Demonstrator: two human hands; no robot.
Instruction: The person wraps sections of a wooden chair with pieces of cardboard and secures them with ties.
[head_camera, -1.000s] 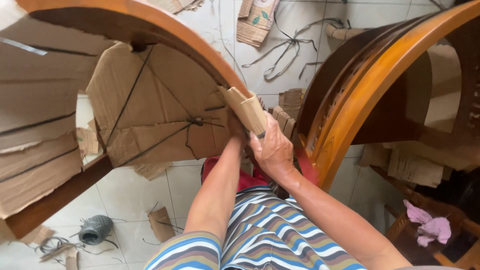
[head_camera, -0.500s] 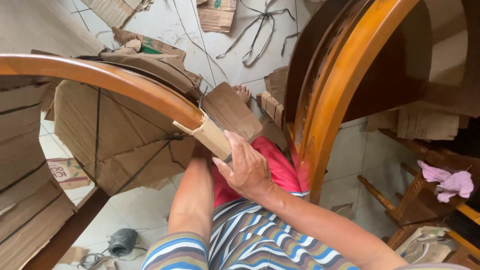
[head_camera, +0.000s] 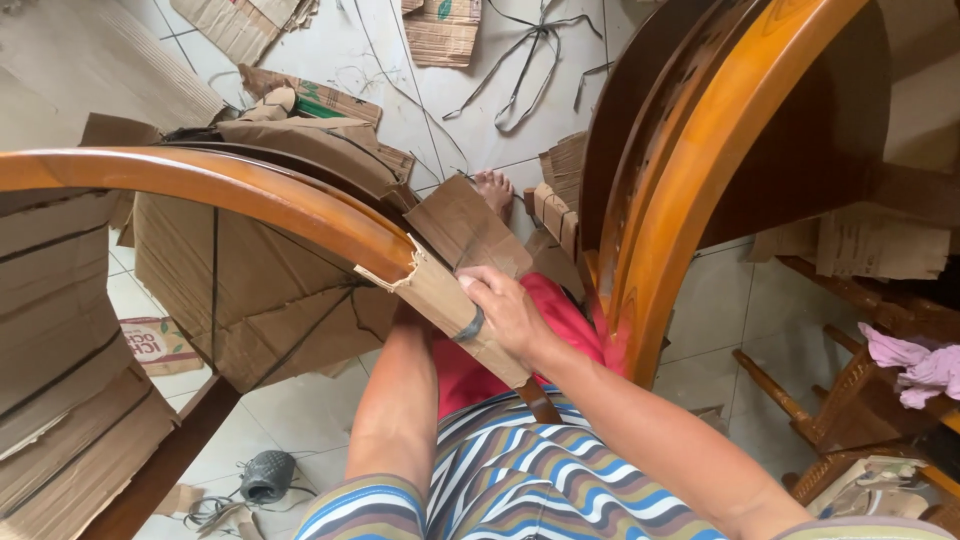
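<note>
A curved, glossy brown wooden rail (head_camera: 230, 195) sweeps in from the left. Its near end is wrapped in a torn cardboard sleeve (head_camera: 445, 295) with a dark band (head_camera: 472, 325) around it. My right hand (head_camera: 510, 312) is shut on that sleeve, fingers curled over its upper edge just above the band. My left forearm (head_camera: 395, 400) reaches up under the sleeve, and the hand itself is hidden behind the cardboard. Below are my striped shirt and red shorts.
A second curved wooden piece (head_camera: 690, 170) stands close on the right. Flattened cardboard (head_camera: 270, 290) lies under the rail, with more scraps and black straps (head_camera: 530, 70) on the tiled floor. A bare foot (head_camera: 495, 190), a twine roll (head_camera: 268, 475), a wooden frame (head_camera: 830, 400) and pink cloth (head_camera: 920, 365) are nearby.
The view has swung, so the rail now crosses lower on the left. More bare wood shows above the sleeve, and my right hand sits further down the cardboard.
</note>
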